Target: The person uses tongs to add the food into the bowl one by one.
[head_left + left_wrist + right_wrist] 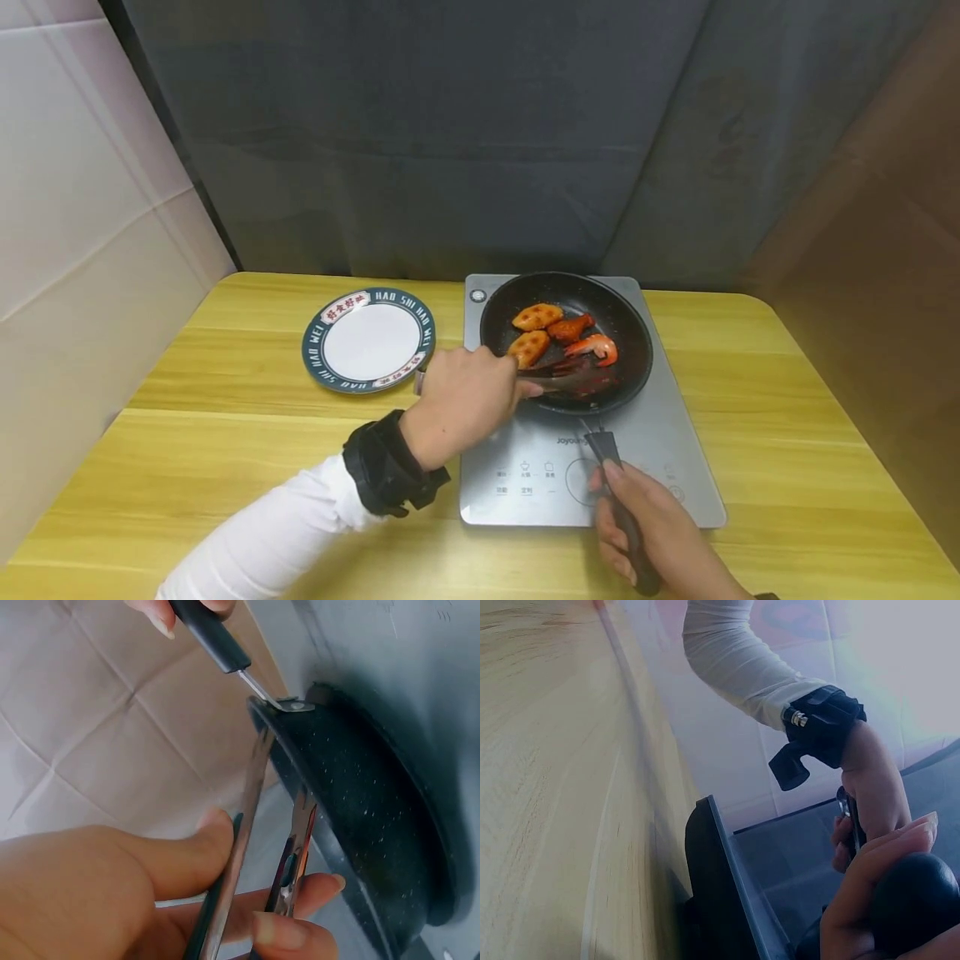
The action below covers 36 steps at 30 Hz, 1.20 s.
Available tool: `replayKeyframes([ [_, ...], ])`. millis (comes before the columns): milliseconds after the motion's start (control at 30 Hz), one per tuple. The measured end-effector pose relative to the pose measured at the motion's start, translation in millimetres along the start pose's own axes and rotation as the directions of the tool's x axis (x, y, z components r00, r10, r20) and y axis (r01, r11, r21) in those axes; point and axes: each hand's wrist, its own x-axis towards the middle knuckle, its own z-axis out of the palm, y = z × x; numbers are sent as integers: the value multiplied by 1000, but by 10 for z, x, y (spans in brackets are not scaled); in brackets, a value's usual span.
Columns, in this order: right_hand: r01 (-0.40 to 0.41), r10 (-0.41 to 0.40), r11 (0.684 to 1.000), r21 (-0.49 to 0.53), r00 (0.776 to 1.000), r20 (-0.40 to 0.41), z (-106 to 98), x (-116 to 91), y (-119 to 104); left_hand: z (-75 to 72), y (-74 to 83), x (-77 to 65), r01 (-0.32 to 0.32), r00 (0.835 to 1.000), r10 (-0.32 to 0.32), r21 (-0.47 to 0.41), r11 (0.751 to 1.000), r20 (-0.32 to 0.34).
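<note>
A black frying pan [633, 350] holds two browned oval pieces [537, 317], a reddish-brown drumstick-like piece [572, 327] and an orange shrimp [602, 347]. My left hand [465, 400] grips metal tongs [246, 810] from the pan's left side. The tongs' tips reach into the front of the pan, near something dark red that is too blurred to name. In the left wrist view the two tong arms stand apart, passing over the pan's rim. My right hand [660, 517] is wrapped round the pan's black handle [602, 446], in front of the pan.
Under the pan lies a silver induction cooktop [690, 492] with printed controls. A white plate [375, 342] with a dark green lettered rim rests left of it on the wooden table [225, 450]. Dark cloth [420, 150] hangs behind, with side panels left and right.
</note>
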Motion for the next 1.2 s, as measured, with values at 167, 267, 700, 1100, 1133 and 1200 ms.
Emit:
replayKeyframes([
  [167,-20,20,1000,5,1000,-9,12,0,-18,-31,-49,-19,-4,998,6,34,999,-61],
  [267,-30,30,1000,8,999,-13,14,1,-24,-45,-116,-38,8,992,-3,41,999,-128],
  [700,-87,88,996,21,995,-51,-9,-33,-24,-201,-645,-177,54,911,-45,11,998,-409],
  [1100,-119,122,990,78,992,-41,-6,-21,-33,-133,-1290,-366,279,909,-289,-77,957,-301],
  [1133,-117,120,990,76,992,-39,-5,-20,-33,-127,-1334,-387,296,908,-307,-82,952,-285],
  [1200,-113,116,991,74,993,-38,-3,-16,-32,-107,-1418,-423,326,908,-341,-98,940,-246],
])
